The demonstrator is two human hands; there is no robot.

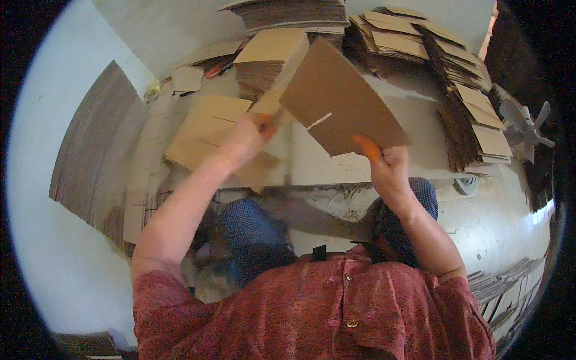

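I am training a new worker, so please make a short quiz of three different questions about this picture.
1. True or false: both hands hold the same cardboard sheet.
2. Which hand has an orange-covered finger lying on the sheet's lower edge? A) left hand B) right hand
3. Fill in: behind the sheet, more cardboard lies in ____.

Key: 1 true; 2 B; 3 stacks.
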